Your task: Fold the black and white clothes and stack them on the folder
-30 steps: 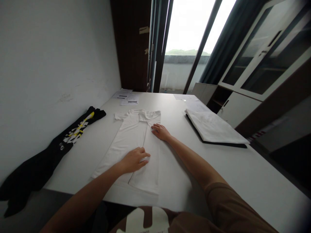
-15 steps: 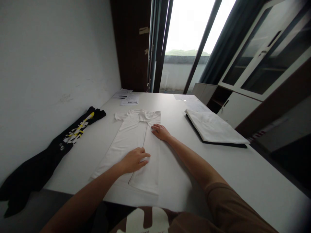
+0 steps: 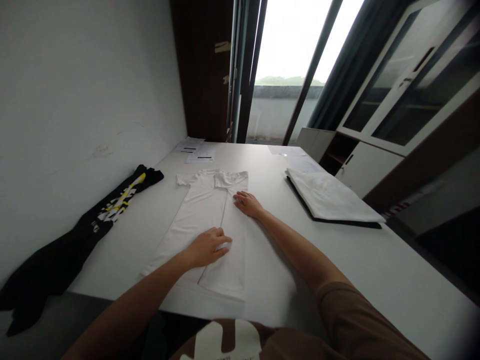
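Observation:
A white T-shirt (image 3: 187, 215) lies flat on the white table, its right side folded over towards the middle, with the collar end pointing away from me. My left hand (image 3: 208, 246) rests on the lower part of the shirt, across the edge of the folded layer, fingers stretched out. Farther up, my right hand (image 3: 248, 203) lies on the folded side near the sleeve, its fingers spread on the cloth. Neither hand grips anything. Part of the shirt is hidden under my hands and left forearm.
To the left, a black garment (image 3: 78, 245) with a yellow and white print hangs partly over the table (image 3: 270, 280) edge by the wall. Folded white cloth (image 3: 332, 195) lies on a black one at right. Papers (image 3: 200, 152) lie at the far end, and cabinets stand beyond.

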Tool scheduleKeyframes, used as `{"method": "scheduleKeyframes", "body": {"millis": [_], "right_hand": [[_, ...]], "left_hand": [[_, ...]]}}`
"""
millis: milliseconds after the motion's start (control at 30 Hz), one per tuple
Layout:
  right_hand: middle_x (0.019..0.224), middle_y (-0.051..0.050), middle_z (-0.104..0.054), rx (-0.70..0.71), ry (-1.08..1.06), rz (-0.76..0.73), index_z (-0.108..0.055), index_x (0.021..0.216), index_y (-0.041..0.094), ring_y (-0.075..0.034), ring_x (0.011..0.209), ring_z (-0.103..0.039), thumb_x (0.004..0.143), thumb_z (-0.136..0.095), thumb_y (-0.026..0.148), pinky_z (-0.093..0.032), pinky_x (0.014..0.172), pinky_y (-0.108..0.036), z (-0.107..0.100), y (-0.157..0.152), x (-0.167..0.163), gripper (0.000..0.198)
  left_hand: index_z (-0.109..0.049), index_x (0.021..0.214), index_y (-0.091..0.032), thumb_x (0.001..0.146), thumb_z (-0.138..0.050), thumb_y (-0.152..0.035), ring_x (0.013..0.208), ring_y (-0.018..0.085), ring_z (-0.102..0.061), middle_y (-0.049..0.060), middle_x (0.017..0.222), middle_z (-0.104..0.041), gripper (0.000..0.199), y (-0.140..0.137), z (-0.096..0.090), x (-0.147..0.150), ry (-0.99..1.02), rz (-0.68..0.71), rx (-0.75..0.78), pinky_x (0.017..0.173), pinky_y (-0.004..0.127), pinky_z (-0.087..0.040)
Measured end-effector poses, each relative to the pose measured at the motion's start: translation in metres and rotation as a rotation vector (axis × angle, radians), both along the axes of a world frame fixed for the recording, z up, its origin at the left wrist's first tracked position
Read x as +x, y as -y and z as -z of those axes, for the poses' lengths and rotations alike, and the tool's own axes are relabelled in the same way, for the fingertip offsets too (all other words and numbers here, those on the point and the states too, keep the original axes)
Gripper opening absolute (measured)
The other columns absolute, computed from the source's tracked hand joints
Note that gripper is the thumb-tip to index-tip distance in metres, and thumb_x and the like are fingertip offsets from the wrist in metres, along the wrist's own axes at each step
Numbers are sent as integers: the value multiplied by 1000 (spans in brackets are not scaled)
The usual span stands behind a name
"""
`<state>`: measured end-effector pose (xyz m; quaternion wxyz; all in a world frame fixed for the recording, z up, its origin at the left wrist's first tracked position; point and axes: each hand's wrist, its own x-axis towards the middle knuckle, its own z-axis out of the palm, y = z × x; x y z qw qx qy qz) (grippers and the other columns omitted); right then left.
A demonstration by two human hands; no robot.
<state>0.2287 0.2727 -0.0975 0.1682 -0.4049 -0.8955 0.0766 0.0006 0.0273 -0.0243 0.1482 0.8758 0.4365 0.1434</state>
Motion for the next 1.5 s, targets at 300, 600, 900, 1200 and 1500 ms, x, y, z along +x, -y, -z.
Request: {"method": "scheduleKeyframes", "body": {"millis": [300, 600, 900, 1200, 1500], "right_hand": [[156, -6, -50, 17, -4, -7, -59, 147, 28, -28, 149, -39, 103, -55, 43, -31, 123, -45, -1, 2, 0, 47], [156, -7, -50, 39, -17, -25, -59, 147, 27, -28, 148, -40, 103, -55, 42, -31, 123, -45, 4, -2, 1, 47], [156, -7, -50, 29, -18, -19, -59, 148, 28, -28, 148, -40, 103, -55, 43, -31, 123, -45, 4, -2, 1, 47], [157, -6, -49, 19, -15, -16, -59, 148, 28, -28, 149, -38, 103, -55, 44, -31, 123, -46, 4, -2, 1, 47], [155, -6, -51, 39, -14, -16, -59, 147, 28, -28, 148, -40, 103, -55, 44, -31, 123, -46, 4, -3, 1, 47]], "left_hand": [[-67, 130, -25, 102, -58, -33, 106, 23, -59, 6, 111, -62, 31, 0, 1, 0, -1, -1, 1, 95, 35, -48], [-66, 130, -25, 102, -57, -33, 106, 23, -59, 6, 111, -62, 31, 0, 2, 0, -1, 5, 7, 95, 35, -48], [-66, 131, -25, 102, -57, -33, 107, 23, -59, 6, 112, -62, 31, -1, 3, 0, -2, -2, 5, 95, 35, -48], [-67, 131, -25, 102, -57, -33, 106, 23, -59, 6, 111, -62, 31, -1, 2, 0, 11, 0, -3, 96, 35, -48], [-67, 130, -25, 102, -57, -33, 106, 23, -59, 7, 111, -62, 31, -1, 3, -1, 13, 5, 5, 95, 35, -48]]}}
